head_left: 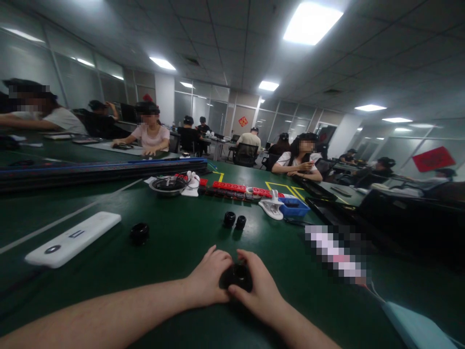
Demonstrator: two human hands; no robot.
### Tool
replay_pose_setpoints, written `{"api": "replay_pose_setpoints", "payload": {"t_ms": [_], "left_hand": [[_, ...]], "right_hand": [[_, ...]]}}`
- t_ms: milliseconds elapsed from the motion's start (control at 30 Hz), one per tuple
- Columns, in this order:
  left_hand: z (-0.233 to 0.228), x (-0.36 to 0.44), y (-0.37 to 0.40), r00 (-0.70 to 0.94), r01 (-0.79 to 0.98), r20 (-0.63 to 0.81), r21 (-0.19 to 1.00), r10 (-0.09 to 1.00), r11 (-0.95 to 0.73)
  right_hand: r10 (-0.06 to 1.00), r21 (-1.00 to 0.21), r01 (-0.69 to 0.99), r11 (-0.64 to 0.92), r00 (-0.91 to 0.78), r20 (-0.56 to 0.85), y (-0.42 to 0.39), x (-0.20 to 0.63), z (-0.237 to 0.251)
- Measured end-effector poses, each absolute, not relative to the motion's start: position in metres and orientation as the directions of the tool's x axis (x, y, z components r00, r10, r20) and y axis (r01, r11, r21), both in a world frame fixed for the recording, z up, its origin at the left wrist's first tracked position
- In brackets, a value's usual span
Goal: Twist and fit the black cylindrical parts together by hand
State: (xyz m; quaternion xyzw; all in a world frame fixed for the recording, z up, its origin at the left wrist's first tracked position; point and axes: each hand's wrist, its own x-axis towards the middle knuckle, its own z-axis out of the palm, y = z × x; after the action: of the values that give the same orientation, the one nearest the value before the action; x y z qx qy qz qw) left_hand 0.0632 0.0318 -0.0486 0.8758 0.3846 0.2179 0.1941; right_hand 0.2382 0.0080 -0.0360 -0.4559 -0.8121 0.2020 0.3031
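Observation:
Close in front of me, a black round part with a hole in its top (238, 277) is held between my two hands. My left hand (210, 274) wraps its left side, with the fingers partly hidden behind it. My right hand (259, 283) curves around the right side, thumb at the front and fingers at the back. Beyond them stand two small black ribbed round parts, a left one (229, 219) and a right one (240, 222), side by side. Another black round part (140, 233) lies off to the left.
A white power bank-like device (74, 240) lies at left, a pale blue slab (417, 327) at lower right. Across the green table (181, 220) are a round dish (167, 185), a row of red pieces (236, 187), a white clip (272, 206) and a blue bin (294, 207). People sit beyond.

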Motion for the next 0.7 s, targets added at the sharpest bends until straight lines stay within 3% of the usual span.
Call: {"api": "replay_pose_setpoints", "payload": {"t_ms": [267, 500, 700], "left_hand": [[-0.0519, 0.0648, 0.033, 0.607, 0.56, 0.235, 0.552, 0.76, -0.618], [-0.0548, 0.0653, 0.0356, 0.599, 0.558, 0.25, 0.551, 0.761, -0.621], [-0.0581, 0.0638, 0.0374, 0.609, 0.549, 0.236, 0.565, 0.757, -0.617]], "right_hand": [[0.786, -0.602, 0.518, 0.608, -0.499, 0.365, 0.006, 0.2389, -0.0366], [0.862, -0.608, 0.613, 0.504, -0.397, 0.315, 0.0098, 0.2363, -0.0374], [0.74, -0.523, 0.524, 0.672, -0.516, 0.433, 0.0075, 0.2401, -0.0427]]}}
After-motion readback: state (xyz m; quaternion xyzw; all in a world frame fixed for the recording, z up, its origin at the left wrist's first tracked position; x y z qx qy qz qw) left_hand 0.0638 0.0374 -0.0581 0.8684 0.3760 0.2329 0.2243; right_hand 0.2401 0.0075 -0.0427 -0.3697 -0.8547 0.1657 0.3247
